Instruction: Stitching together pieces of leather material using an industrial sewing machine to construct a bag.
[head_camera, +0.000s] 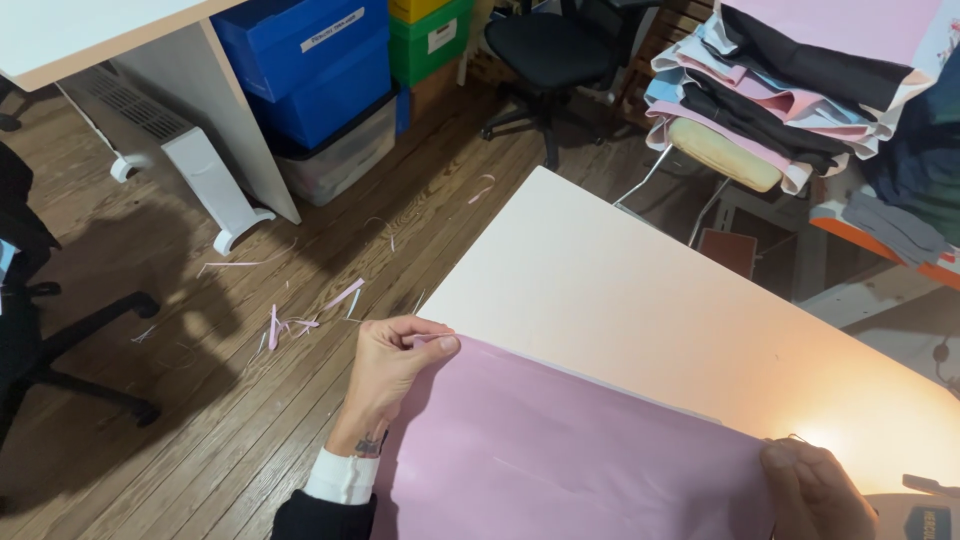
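My left hand (385, 370) pinches the far left corner of the pink fabric sheet (560, 450) between thumb and fingers. My right hand (815, 490) grips the far right corner of the same sheet, fingers closed on its edge. The sheet lies flat on the near part of the white table (640, 290), stretched between both hands. On the wooden floor (200, 420) to the left, thin pink scraps (300, 320) lie scattered. Far right, folded fabrics (790, 90) are stacked on a chair.
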